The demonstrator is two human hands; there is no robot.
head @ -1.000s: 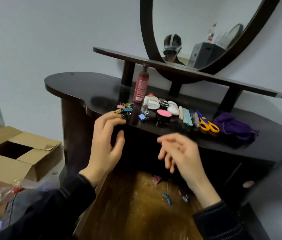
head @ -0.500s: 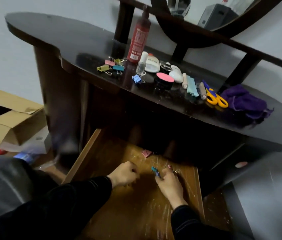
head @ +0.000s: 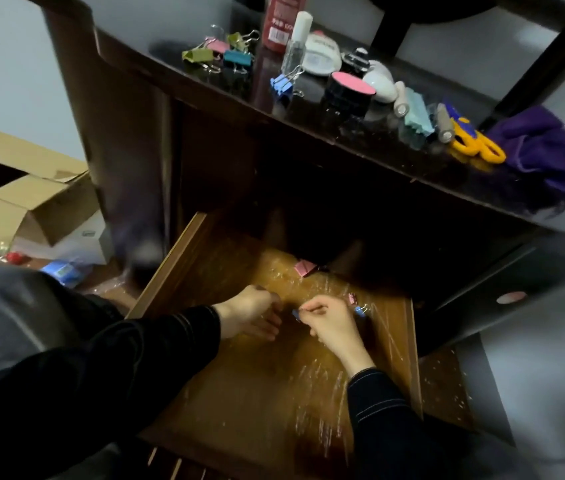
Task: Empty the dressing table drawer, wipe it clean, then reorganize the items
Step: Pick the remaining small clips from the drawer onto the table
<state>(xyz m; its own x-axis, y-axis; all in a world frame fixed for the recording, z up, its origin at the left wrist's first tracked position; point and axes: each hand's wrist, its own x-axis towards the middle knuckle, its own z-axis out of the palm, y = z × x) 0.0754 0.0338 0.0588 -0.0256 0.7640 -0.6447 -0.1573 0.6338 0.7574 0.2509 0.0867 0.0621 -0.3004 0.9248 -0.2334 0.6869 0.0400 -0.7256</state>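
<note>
down in the drawer, right hand pinched a tiny blue clip; left hand curled, couldn't tell on what. pink clip sat at the drawer's back. light, stiff, probably slippery, i'd grab the wire loops.

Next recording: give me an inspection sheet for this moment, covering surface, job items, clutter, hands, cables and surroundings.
Surface: open brown wooden drawer, bottom streaked with shiny marks; glossy dark tabletop above.
Job's things: pink binder clip at the drawer's back; small pink clip and blue wire-handled clip beside the right hand; coloured binder clips, red bottle, pink-lidded black jar, yellow-handled scissors and purple cloth on the tabletop.
Clutter: blue packet on the floor, left.
Hands: right hand pinches a small blue clip; left hand curled in the drawer, contents hidden.
Cables: nothing seen.
Surroundings: open cardboard box on the floor, left; grey wall.
</note>
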